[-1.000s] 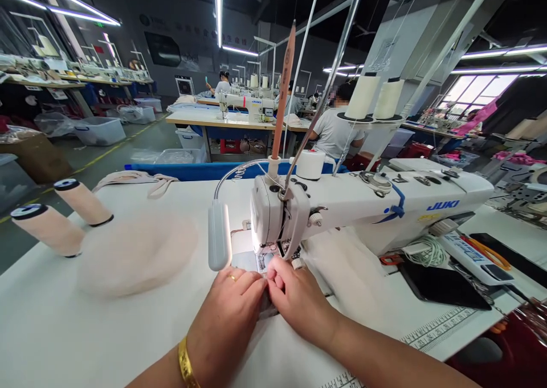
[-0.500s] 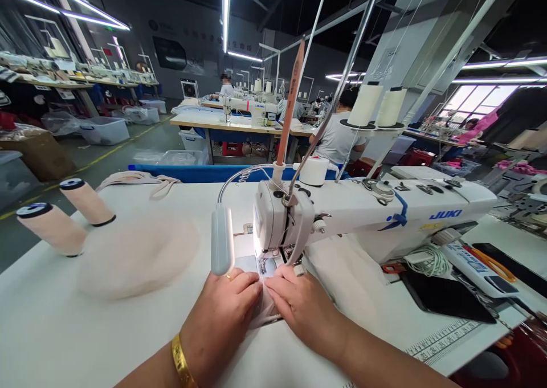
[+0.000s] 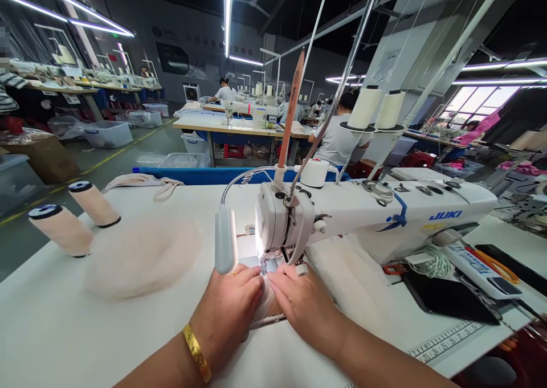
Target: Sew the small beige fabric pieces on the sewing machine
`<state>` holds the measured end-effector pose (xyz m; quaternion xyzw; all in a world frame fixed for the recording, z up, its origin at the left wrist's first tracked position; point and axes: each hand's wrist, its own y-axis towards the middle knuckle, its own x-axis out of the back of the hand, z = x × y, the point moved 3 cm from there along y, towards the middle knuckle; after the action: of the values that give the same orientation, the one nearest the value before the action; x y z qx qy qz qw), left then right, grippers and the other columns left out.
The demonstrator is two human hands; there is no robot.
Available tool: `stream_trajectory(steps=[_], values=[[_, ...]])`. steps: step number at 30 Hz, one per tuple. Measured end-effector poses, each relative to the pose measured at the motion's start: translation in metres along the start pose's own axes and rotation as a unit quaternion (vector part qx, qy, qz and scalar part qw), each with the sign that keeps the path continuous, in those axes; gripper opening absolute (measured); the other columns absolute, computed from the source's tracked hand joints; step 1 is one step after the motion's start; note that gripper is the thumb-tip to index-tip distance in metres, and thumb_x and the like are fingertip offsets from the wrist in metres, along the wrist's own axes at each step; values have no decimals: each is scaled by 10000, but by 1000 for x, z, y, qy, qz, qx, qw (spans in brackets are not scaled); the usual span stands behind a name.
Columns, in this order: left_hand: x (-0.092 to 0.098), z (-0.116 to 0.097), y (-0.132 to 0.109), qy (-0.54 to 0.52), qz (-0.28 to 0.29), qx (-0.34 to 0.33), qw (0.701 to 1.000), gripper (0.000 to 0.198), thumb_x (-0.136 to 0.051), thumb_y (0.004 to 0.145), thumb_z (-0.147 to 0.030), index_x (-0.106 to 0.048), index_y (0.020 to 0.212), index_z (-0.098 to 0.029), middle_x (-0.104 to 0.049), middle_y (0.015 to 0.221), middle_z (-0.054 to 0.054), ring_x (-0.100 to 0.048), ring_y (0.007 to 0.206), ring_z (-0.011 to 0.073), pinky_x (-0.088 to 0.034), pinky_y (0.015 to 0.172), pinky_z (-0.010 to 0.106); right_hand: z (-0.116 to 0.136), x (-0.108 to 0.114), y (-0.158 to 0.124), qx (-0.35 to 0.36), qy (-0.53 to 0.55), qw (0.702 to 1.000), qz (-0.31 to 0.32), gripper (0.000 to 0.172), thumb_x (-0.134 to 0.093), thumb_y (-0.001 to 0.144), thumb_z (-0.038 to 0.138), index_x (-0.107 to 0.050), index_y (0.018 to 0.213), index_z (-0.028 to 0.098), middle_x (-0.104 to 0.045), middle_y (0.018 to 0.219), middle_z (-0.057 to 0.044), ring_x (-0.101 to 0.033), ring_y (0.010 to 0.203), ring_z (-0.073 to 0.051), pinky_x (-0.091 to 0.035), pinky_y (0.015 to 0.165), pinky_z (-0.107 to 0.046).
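My left hand [image 3: 228, 308] and right hand [image 3: 305, 302] both gripped the pale cloth [image 3: 265, 303]. It lay between their fingertips, just in front of the JUKI sewing machine [image 3: 384, 211].

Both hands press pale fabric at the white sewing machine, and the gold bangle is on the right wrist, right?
No: the gold bangle is on the left wrist, as the head view shows. The left hand and right hand do press the pale fabric at the white sewing machine.
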<state>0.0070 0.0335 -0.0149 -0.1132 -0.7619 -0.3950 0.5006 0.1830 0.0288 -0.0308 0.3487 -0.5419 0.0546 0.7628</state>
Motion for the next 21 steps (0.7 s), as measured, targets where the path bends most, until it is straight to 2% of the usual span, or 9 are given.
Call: stream_trajectory(steps=[5, 8, 11, 13, 14, 16, 18, 21], values=[[-1, -1, 1, 5, 8, 11, 1000, 349, -396, 1053, -133, -708, 916, -207, -801, 1013, 46, -715, 901, 252, -475, 853, 430, 1, 1, -1, 5, 3, 1000, 15, 232, -475, 986, 66, -652, 941, 210, -637, 849, -58, -514, 726, -221, -342, 661, -347], [4, -5, 0, -13, 45, 37, 998, 304, -421, 1032, -149, -692, 912, -214, -780, 1035, 59, -701, 956, 262, -465, 864, 432, 1, 3, -2, 12, 9, 999, 32, 203, -505, 931, 57, -643, 962, 204, -636, 880, -64, -504, 727, -226, -342, 664, -350], [12, -8, -6, -51, 110, 67, 990, 98, -619, 963, -296, -669, 907, -233, -740, 1058, 46, -675, 989, 283, -454, 896, 460, 1, 6, -3, 17, 27, 998, 49, 214, -523, 910, 50, -643, 1000, 203, -635, 914, -61, -509, 732, -222, -341, 664, -346], [19, -8, -11, -62, 133, 79, 986, 181, -782, 818, -343, -660, 907, -244, -716, 1117, 39, -659, 1035, 304, -440, 947, 492, 3, 9, -4, 21, 44, 997, 53, 247, -518, 923, 46, -642, 1066, 203, -640, 952, -61, -532, 762, -222, -354, 675, -341], [22, -8, -13, -59, 135, 77, 986, 193, -796, 775, -301, -654, 892, -244, -708, 1141, 39, -655, 1049, 307, -436, 961, 498, 4, 10, -4, 26, 54, 997, 54, 256, -519, 930, 47, -639, 1093, 203, -644, 980, -63, -547, 787, -222, -368, 688, -338], [27, -9, -14, -44, 127, 57, 989, 88, -673, 802, -164, -625, 826, -233, -705, 1130, 45, -663, 1019, 282, -446, 936, 473, 7, 12, -4, 38, 72, 995, 55, 222, -549, 945, 69, -633, 1097, 207, -651, 1048, -67, -573, 849, -225, -396, 721, -334], [30, -11, -11, -39, 106, 29, 993, 199, -488, 869, -71, -564, 764, -222, -708, 991, 37, -667, 879, 227, -467, 856, 413, 9, 14, -3, 50, 88, 993, 54, 143, -618, 964, 137, -627, 1086, 211, -653, 1135, -74, -593, 932, -236, -420, 756, -332], [31, -15, -3, -66, 49, 29, 996, 295, -354, 970, -95, -450, 728, -232, -626, 727, -8, -570, 629, 170, -454, 672, 309, 11, 14, 0, 55, 105, 992, 43, 85, -661, 991, 230, -605, 1054, 219, -665, 1114, -62, -602, 959, -235, -430, 761, -322]])
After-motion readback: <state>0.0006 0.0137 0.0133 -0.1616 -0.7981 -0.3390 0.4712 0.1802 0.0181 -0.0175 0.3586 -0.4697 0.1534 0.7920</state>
